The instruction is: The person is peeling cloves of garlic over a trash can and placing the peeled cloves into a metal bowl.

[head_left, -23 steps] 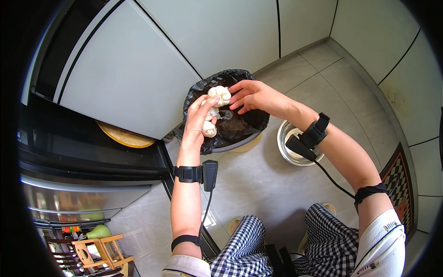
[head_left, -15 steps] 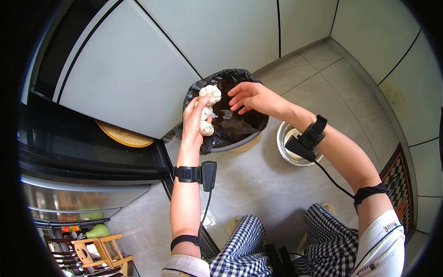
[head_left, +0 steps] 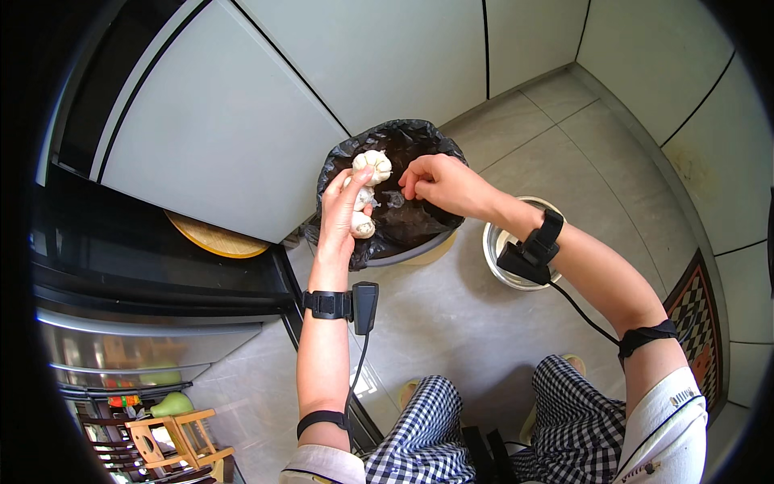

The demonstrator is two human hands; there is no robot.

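Observation:
Over the bin, my left hand (head_left: 337, 206) is closed round garlic bulbs. One whole white garlic bulb (head_left: 372, 167) stands up past the thumb, and another garlic bulb (head_left: 363, 225) shows lower down by the palm. Between them is more garlic (head_left: 362, 197), partly covered by the thumb. My right hand (head_left: 438, 184) hangs above the bin's right side, its fingers curled and pressed together; whatever may be between the fingertips is too small to make out. Below both hands is the trash bin lined with a black bag (head_left: 415, 129), with thin, pale scraps (head_left: 395, 199) inside.
A metal bowl (head_left: 492, 266) stands on the grey tiled floor right of the bin, partly hidden by my right wrist. White cabinet doors (head_left: 387, 64) rise behind the bin. A round wooden board (head_left: 214, 235) lies at left. A patterned mat (head_left: 697, 323) is at far right.
My right hand's fingers, spread apart before, have curled together over the bin. My left hand keeps the garlic bulbs, which have shifted very slightly.

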